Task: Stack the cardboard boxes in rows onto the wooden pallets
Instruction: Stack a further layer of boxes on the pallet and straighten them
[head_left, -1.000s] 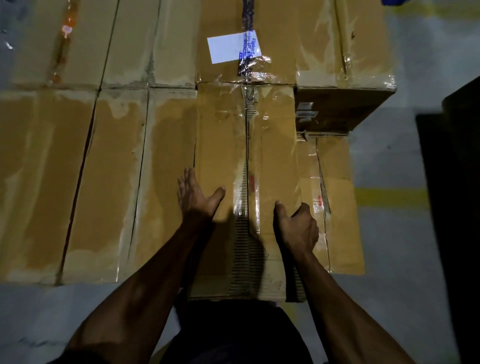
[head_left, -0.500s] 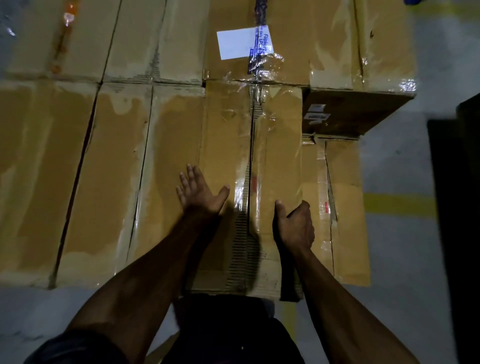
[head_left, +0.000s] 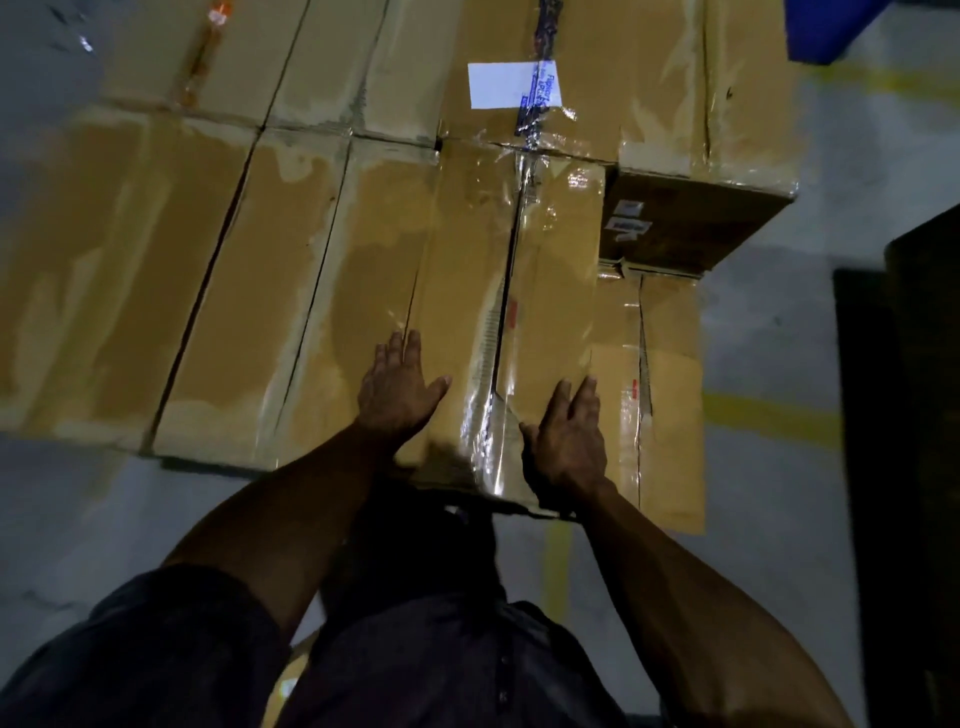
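Both hands lie flat, fingers straight, on top of a long brown cardboard box sealed with clear glossy tape (head_left: 498, 322): the left hand (head_left: 397, 395) near its left edge, the right hand (head_left: 569, 436) at its right edge. The box sits in the stack's near row, touching the neighbouring taped brown cartons (head_left: 208, 291), its near end overhanging slightly above the grey floor (head_left: 779, 493).

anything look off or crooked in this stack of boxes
The box under both hands overhangs the near edge of its row, so it is not yet flush. To its right, a lower box leaves a step in the top layer. Tape on the labelled box is wrinkled and peeling.
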